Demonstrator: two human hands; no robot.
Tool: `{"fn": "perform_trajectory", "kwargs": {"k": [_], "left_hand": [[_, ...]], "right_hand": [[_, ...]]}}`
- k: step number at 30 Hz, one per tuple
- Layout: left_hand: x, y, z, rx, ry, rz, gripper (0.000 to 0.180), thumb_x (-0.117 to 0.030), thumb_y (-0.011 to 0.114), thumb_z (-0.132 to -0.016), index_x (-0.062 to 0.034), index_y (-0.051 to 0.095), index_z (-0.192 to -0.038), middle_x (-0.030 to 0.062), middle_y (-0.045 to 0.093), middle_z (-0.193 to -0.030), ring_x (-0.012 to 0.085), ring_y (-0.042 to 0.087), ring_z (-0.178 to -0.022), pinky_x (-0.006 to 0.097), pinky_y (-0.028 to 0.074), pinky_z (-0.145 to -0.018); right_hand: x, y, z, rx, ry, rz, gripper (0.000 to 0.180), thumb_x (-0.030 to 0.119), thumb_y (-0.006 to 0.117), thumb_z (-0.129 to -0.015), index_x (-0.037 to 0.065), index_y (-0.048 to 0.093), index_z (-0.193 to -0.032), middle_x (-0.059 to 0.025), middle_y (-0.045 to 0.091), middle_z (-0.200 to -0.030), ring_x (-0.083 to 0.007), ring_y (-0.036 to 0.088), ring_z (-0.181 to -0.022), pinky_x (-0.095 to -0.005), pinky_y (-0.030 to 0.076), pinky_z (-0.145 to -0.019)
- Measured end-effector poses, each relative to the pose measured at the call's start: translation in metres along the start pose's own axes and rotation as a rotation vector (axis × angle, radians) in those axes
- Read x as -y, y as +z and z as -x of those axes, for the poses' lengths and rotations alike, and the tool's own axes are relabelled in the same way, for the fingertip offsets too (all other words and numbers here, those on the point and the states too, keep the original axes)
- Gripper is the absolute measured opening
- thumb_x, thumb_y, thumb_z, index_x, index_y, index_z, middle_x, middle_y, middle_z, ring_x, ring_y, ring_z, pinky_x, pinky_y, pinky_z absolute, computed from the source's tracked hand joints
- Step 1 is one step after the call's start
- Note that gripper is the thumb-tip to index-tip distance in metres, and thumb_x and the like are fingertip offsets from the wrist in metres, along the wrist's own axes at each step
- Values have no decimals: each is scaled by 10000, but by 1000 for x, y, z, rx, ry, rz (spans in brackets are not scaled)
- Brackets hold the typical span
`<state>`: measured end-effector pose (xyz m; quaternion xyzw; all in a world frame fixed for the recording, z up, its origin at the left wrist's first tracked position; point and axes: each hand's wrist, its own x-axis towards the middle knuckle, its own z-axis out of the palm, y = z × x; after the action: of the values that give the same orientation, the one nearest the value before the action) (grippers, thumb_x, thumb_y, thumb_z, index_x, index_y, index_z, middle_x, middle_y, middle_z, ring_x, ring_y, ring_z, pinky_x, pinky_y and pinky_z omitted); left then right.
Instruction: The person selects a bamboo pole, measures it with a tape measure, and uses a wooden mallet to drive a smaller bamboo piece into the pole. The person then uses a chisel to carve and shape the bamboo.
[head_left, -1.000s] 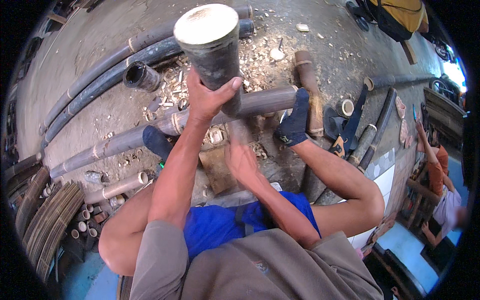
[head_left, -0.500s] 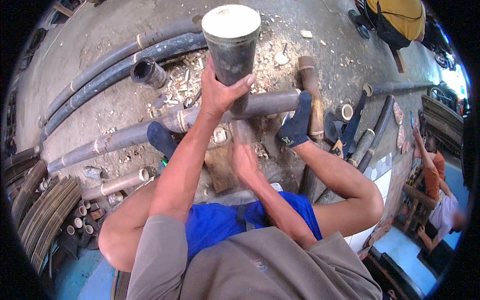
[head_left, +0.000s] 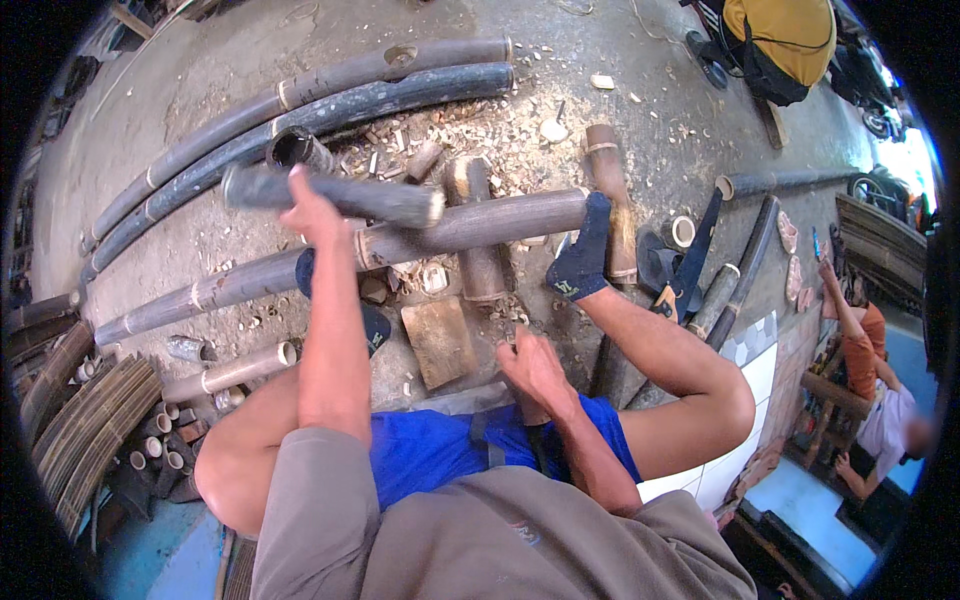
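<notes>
My left hand [head_left: 318, 215] is closed around a short dark bamboo tube [head_left: 380, 200], slightly blurred, held nearly level with its pale cut end to the right. The tube hangs over a long bamboo pole [head_left: 510, 214] that lies across the floor in front of me. A shorter bamboo piece [head_left: 483, 270] crosses beneath this pole. Closer to my body, my right hand [head_left: 536, 365] forms a fist above my blue shorts. A brown cylindrical piece [head_left: 530, 408] shows just under the fist, mostly hidden by it.
My dark-socked foot [head_left: 583, 255] presses against the pole's right end. Wood chips [head_left: 510, 130] cover the floor beyond. Two curved bamboo poles [head_left: 390, 92] lie at far left. A handsaw [head_left: 690, 265] rests at right, and a flat wooden board [head_left: 438, 342] lies between my legs.
My left hand has swung the bamboo tube from upright to level, moving it left and nearer. My right hand has moved closer to my body and slightly right.
</notes>
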<state>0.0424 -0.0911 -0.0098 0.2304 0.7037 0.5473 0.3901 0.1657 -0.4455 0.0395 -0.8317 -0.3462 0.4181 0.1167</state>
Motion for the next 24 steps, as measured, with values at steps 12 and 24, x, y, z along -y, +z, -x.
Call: {"fn": "perform_trajectory", "kwargs": {"k": [12, 24], "left_hand": [[38, -35, -97, -213, 156, -466, 859, -423, 773, -908, 60, 383, -1502, 238, 541, -1504, 376, 574, -1316, 529, 434, -1124], [36, -3, 186, 1844, -7, -652, 716, -682, 551, -1012, -22, 744, -1209, 170, 765, -1018, 256, 712, -965, 429, 552, -881]], "right_hand": [[12, -47, -21, -98, -312, 381, 417, 161, 682, -850, 33, 606, -1240, -224, 702, -1186, -434, 689, -1077, -577, 544, -898], [1, -160, -102, -26, -488, -114, 524, 219, 797, -876, 53, 659, -1353, -163, 732, -1263, -343, 685, -1180, -426, 530, -1032]]}}
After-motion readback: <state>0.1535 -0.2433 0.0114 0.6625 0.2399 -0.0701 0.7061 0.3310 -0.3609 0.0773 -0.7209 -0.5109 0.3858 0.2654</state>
